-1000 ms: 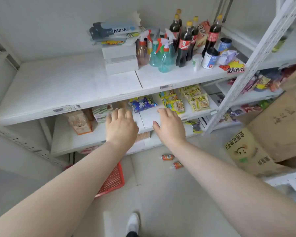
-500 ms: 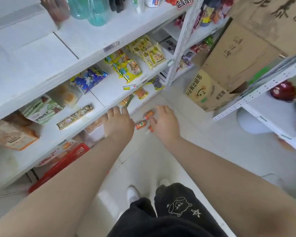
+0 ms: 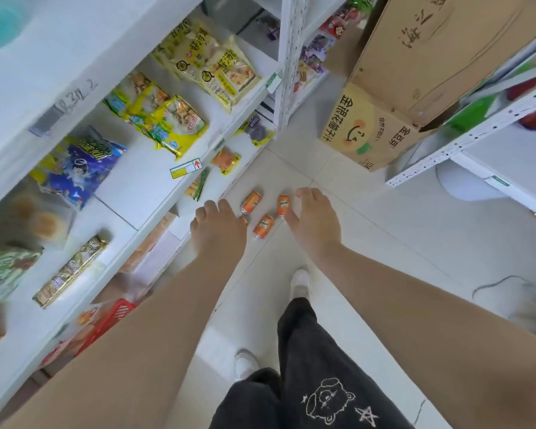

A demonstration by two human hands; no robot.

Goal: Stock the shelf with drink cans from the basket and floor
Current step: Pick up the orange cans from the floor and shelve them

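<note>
Orange drink cans (image 3: 263,226) on their sides on the floor (image 3: 369,243), near the lower front edge of the shelf (image 3: 136,181); three in plain sight, a fourth half hidden behind the left hand (image 3: 218,230). Framed between both hands: left hand at the cluster's shelf side, right hand (image 3: 314,218) at the opposite side, thumb just beside the rightmost can. Contact with any can impossible to tell. Both hands released, fingers loosely straight, grasping nothing. Under the left forearm, at the foot of the shelf, a red basket (image 3: 118,314). Higher up, on the shelf boards, snack packets (image 3: 167,125). Beyond the cans, on the floor beside the shelf post, cardboard boxes (image 3: 372,131).
</note>
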